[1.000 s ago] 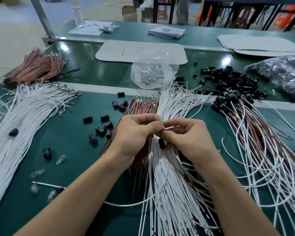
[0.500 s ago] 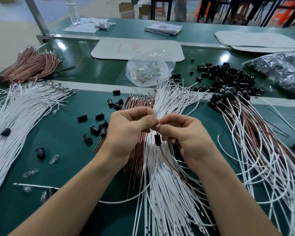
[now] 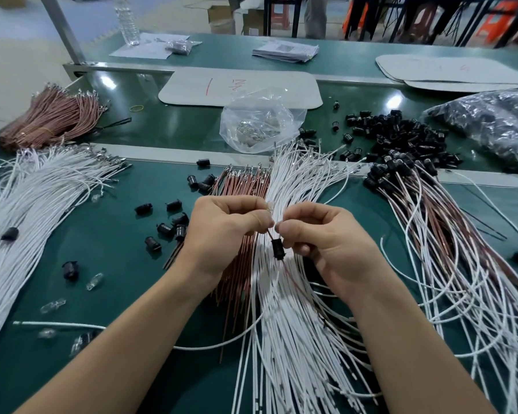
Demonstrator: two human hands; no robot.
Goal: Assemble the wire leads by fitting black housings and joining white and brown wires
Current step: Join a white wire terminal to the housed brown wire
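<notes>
My left hand [image 3: 222, 234] and my right hand [image 3: 326, 243] meet fingertip to fingertip above the middle of the table. Each pinches the top of a thin wire between thumb and forefinger. A black housing [image 3: 278, 249] hangs on those wires just under the fingertips, with a brown wire running out of its top. Beneath the hands lie a bundle of brown wires [image 3: 240, 264] and a wide fan of white wires [image 3: 293, 324]. Several loose black housings [image 3: 168, 228] are scattered left of my left hand.
A large white wire bundle [image 3: 27, 210] lies at the left, brown wires [image 3: 48, 118] behind it. Finished leads with housings [image 3: 449, 234] fan out at the right. A heap of black housings [image 3: 401, 135], a clear bag [image 3: 260, 124] and small clear bulbs [image 3: 95, 280] also lie about.
The black housing has slid down from between my fingers and now hangs lower on the wires. My hands stay together at the same place.
</notes>
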